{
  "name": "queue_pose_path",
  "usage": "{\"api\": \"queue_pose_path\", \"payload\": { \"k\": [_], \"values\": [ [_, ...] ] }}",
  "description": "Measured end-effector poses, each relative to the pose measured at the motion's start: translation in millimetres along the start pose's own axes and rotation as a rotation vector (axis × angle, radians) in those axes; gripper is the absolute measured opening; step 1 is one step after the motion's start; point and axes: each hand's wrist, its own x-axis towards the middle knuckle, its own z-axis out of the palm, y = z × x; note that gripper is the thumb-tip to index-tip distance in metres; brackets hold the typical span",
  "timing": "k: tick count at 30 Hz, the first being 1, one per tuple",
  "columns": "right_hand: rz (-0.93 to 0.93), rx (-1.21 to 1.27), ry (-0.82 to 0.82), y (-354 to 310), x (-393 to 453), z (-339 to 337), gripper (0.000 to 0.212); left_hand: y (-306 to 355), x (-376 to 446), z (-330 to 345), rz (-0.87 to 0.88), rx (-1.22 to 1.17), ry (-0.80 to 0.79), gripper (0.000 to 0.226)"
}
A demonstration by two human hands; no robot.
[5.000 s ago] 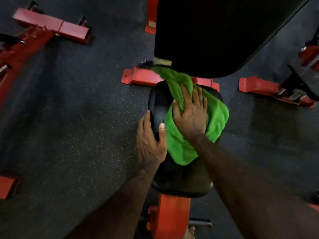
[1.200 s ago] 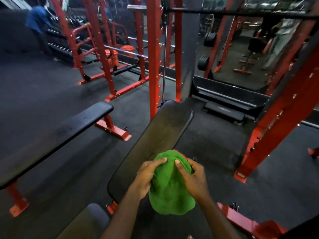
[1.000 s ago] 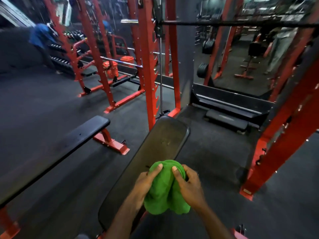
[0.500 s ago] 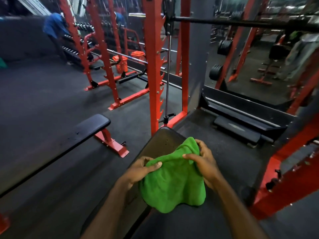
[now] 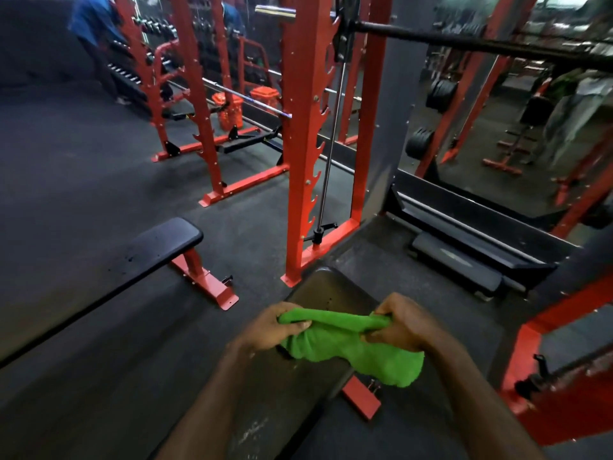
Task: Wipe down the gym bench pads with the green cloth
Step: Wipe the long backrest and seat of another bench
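Since half-second back, green cloth (image 5: 348, 346) stretched wide: left hand (image 5: 272, 330), right hand (image 5: 403, 328) each pinching an end (refolding step); next, press flat onto backrest pad (image 5: 318, 293) beneath hands.

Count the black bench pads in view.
2: one pad on the flat bench at left, one under the hands holding the cloth. Mirror reflections at right may show more.

Around you, dark rubber floor (image 5: 83, 180) and red rack uprights (image 5: 300, 144) — a mirror (image 5: 497, 121) to your right, dim light.
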Motion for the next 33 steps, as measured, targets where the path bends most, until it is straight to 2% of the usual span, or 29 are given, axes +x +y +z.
{"api": "queue_pose_path", "payload": {
  "k": [2,3,6,8,9,11,13,14,16,18,20,24,28,31,33],
  "values": [
    [-0.015,0.227,0.108,2,16,6,0.027,7,8,4,-0.012,-0.159,-0.007,0.016],
    [0.012,0.332,0.163,2,22,9,0.027,10,14,7,-0.011,-0.185,0.047,0.015],
    [0.170,0.409,0.350,0,42,24,0.031,18,32,28,-0.057,-0.208,0.377,0.015],
    [0.254,0.395,0.361,-4,52,35,0.037,29,41,47,-0.128,-0.268,0.588,0.018],
    [0.280,0.422,0.338,-7,60,38,0.040,35,46,58,-0.136,-0.292,0.638,0.016],
    [0.306,0.566,0.278,-16,76,39,0.044,47,55,78,-0.096,-0.425,0.613,0.014],
    [0.353,0.727,0.200,-22,85,31,0.044,54,60,92,-0.088,-0.629,0.493,0.028],
    [0.334,0.757,0.156,-20,91,27,0.043,52,68,95,-0.130,-0.748,0.428,0.040],
    [0.259,0.741,0.058,-11,101,24,0.041,44,76,92,-0.198,-0.908,0.297,0.043],
    [0.198,0.689,-0.053,1,113,24,0.029,37,82,84,-0.204,-0.869,0.196,0.037],
    [0.150,0.599,-0.141,12,125,17,0.026,38,87,78,-0.175,-0.727,0.160,0.037],
    [0.059,0.554,-0.286,27,145,0,0.034,27,97,77,-0.117,-0.508,0.265,0.030],
    [0.111,0.444,-0.163,55,180,18,0.027,1,111,82,-0.198,-0.410,0.514,0.023],
    [0.051,0.090,-0.050,61,182,43,0.038,-21,126,91,-0.289,-0.336,0.576,0.019],
    [0.047,-0.022,0.148,65,178,62,0.042,-33,132,95,-0.321,-0.249,0.593,0.020]
  ]
}}
